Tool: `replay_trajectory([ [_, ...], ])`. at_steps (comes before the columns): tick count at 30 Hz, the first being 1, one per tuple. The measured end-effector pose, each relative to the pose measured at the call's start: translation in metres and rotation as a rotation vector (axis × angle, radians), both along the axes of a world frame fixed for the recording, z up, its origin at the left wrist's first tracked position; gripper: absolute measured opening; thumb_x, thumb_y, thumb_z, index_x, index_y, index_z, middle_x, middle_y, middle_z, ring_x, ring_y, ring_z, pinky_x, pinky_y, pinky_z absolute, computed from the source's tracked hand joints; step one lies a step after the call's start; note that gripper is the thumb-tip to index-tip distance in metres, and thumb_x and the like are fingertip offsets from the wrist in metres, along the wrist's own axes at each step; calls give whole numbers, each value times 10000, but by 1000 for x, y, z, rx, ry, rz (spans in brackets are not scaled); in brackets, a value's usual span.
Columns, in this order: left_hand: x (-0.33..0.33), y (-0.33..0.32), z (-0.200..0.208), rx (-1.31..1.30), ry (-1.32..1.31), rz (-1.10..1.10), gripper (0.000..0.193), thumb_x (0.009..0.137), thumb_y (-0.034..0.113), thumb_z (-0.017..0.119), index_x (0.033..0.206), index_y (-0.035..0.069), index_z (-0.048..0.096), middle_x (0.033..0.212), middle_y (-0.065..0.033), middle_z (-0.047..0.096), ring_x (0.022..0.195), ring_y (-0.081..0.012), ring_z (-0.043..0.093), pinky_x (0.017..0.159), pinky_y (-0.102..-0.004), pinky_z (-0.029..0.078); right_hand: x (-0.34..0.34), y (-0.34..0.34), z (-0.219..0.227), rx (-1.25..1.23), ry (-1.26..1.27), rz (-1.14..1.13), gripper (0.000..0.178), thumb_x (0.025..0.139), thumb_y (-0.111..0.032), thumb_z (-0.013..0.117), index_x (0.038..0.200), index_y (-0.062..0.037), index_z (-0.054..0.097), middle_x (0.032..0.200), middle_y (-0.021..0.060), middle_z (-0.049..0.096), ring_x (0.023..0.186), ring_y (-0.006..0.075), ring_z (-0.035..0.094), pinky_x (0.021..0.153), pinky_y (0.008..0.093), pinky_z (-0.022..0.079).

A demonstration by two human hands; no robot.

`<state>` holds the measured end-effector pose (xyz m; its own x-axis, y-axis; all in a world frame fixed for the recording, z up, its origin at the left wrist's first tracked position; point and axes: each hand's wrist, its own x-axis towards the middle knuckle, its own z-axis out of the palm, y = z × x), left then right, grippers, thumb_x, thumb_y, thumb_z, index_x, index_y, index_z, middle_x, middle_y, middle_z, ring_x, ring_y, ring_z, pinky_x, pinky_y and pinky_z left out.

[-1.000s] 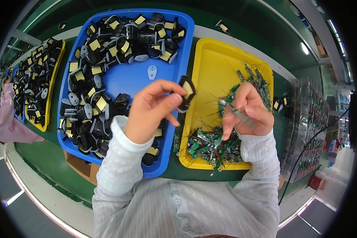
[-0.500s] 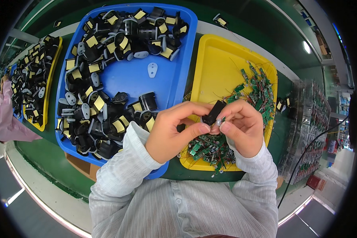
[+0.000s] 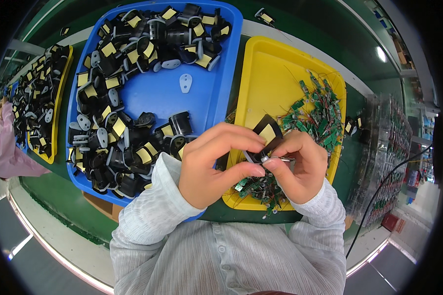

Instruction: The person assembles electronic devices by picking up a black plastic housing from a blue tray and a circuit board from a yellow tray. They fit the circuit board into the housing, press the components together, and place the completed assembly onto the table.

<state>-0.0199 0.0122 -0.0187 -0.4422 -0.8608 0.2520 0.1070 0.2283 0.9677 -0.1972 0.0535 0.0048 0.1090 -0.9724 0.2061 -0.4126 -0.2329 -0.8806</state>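
Above the near part of the yellow tray (image 3: 242,103), my two hands meet around a black plastic housing (image 3: 276,129) that bears a yellow pad. My left hand (image 3: 209,164) grips its left side, fingers on top and thumb below. My right hand (image 3: 302,164) pinches a small part with a whitish round tip (image 3: 265,159) against the housing's lower end. The fingers hide most of that part. Under and beyond my hands lie many small green circuit boards (image 3: 325,128) with thin wires.
Left of my hands, a blue tray (image 3: 147,91) holds many black housings and a loose grey oval plate (image 3: 185,83). Further left, a person's pink sleeve (image 3: 10,147) shows beside another yellow tray (image 3: 59,103). Stacked clear trays (image 3: 381,162) stand at the right.
The black housing has turned in my left hand, so its yellow pad now shows. My right fingers have shifted, bringing the whitish tip to the housing's lower end.
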Motion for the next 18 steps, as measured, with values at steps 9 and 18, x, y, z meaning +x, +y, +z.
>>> replay_trajectory([
  [9,6,-1,5,-495,-211,98,311,596,81,783,858,28,624,922,-85,629,889,-280,599,781,-354,491,1,0,5,-23,38,-15,163,700,-80,724,698,-24,571,600,46,526,452,109,480,405,225,342],
  [18,3,6,6,-276,-85,63,242,595,89,758,799,20,648,903,-60,636,848,-271,601,741,-338,501,0,-1,9,5,24,77,152,730,-67,692,738,-10,551,657,71,566,533,134,570,447,225,430],
])
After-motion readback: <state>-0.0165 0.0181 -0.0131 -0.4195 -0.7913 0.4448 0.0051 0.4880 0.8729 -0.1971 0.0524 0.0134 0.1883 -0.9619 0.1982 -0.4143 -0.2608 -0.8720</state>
